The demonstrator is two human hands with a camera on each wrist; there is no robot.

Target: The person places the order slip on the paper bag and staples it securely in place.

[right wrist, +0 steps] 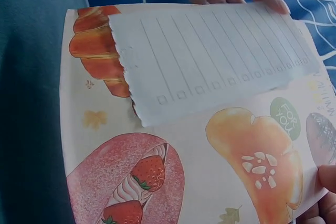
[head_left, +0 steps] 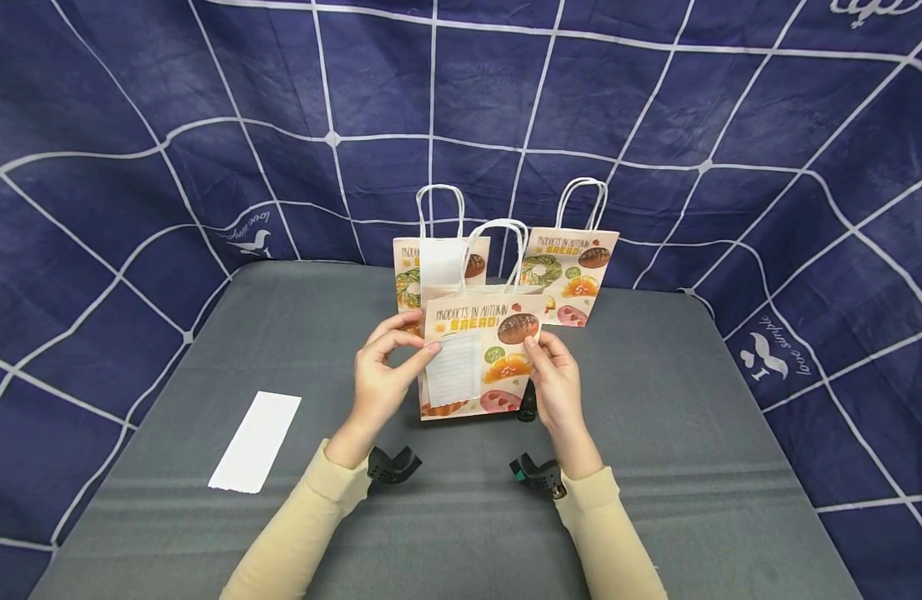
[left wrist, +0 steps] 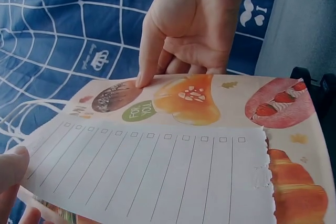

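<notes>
Both hands hold a paper gift bag printed with breads, its white twisted handles pointing up. Against its front lies a lined checklist sheet with a torn edge and a column of small boxes. My left hand pinches the sheet and the bag's left side, thumb in front. With its thumb on the front by the bread print, my right hand grips the bag's right side; its other fingers are behind the bag. In the left wrist view the checklist sheet covers part of the croissant print.
Two similar bags stand behind: a left bag with a white sheet on its front, and a right bag. A white paper slip lies on the grey table at left. Blue grid cloth surrounds the table.
</notes>
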